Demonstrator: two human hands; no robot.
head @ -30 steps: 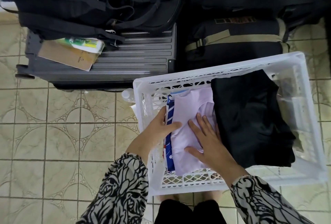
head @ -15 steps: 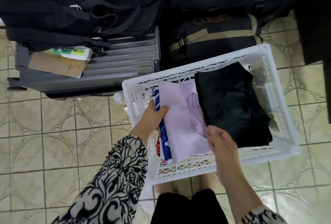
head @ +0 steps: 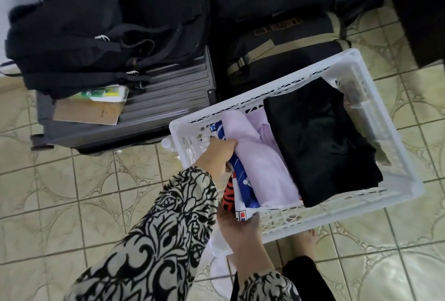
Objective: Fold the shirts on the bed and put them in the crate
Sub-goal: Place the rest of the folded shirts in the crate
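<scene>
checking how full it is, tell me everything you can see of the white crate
The white crate is a rectangular plastic box with lattice-cut walls and a solid rim, standing upright and open-topped on the tiled floor, turned at an angle beside a grey suitcase. Inside lie a folded black garment, a lilac shirt and a blue-and-white patterned one. The left hand grips the clothes at its left wall; the right hand is at the near rim.

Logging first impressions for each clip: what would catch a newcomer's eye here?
The white crate on the tiled floor, packed with a black folded garment on the right and a lilac shirt beside it. The left hand grips the clothes at the crate's left side; the right hand holds its near rim.
</scene>
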